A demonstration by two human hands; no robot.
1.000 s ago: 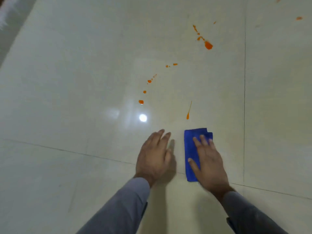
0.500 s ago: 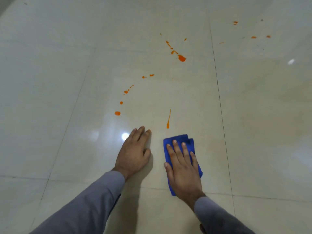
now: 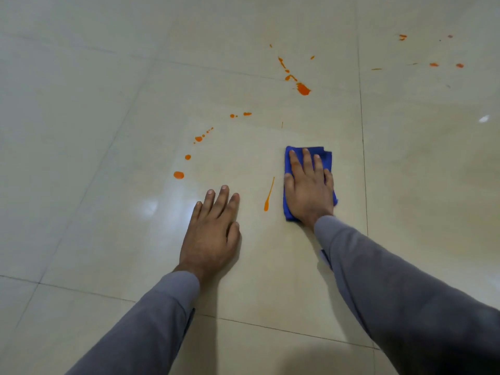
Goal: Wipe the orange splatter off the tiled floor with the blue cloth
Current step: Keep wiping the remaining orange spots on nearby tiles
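The blue cloth (image 3: 323, 155) is pressed flat under the open right hand (image 3: 308, 190), wiping barely begun; the orange streak (image 3: 269, 194) at nine o'clock should be swept next.

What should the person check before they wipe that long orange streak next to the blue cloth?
1. Right hand flat on the blue cloth: ok.
2. Left hand braced on the tiled floor, off the splatter: ok.
3. Cloth next to the long orange streak, not covering it: ok.
4. Path from cloth to streak free: ok.
5. Floor wiped clean: not ok; the big orange blot and other drops remain.
6. Cloth underside clean: cannot tell.
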